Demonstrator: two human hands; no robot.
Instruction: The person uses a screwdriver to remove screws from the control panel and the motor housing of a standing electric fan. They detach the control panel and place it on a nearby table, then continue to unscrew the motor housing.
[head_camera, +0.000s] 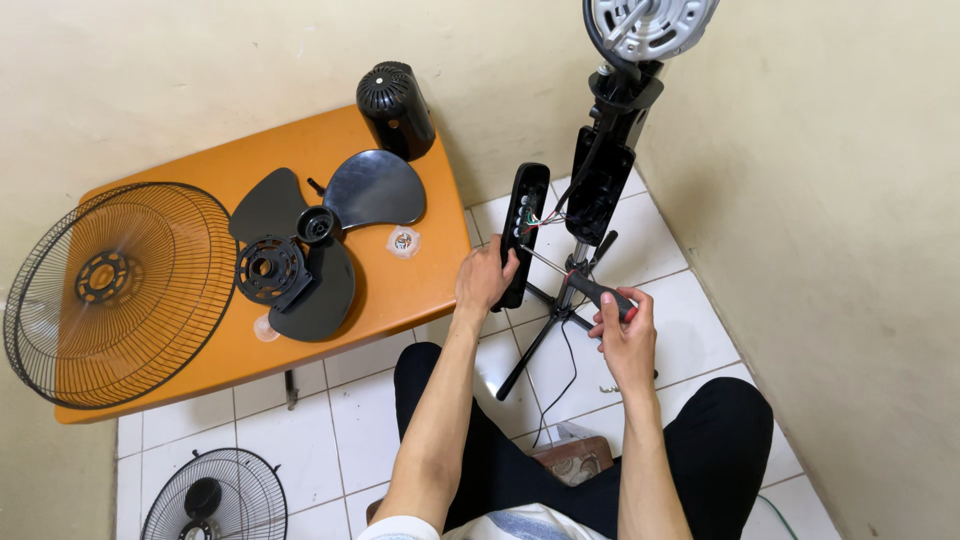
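Observation:
My left hand (485, 280) grips the lower end of a long black control panel cover (524, 220) that hangs by coloured wires from the fan stand's black housing (600, 185). My right hand (625, 335) holds a screwdriver (590, 288) with a black and red handle; its thin shaft points left towards the panel cover. The bare fan motor (648, 22) sits at the top of the stand. My knees in black trousers frame the stand's base.
An orange table (400, 300) on the left carries a black fan blade (320, 235), a black motor cover (396, 108), a round plastic nut (403, 241) and a wire grille (115, 290) overhanging its edge. Another grille (213, 495) lies on the white tiled floor. Walls stand close behind and right.

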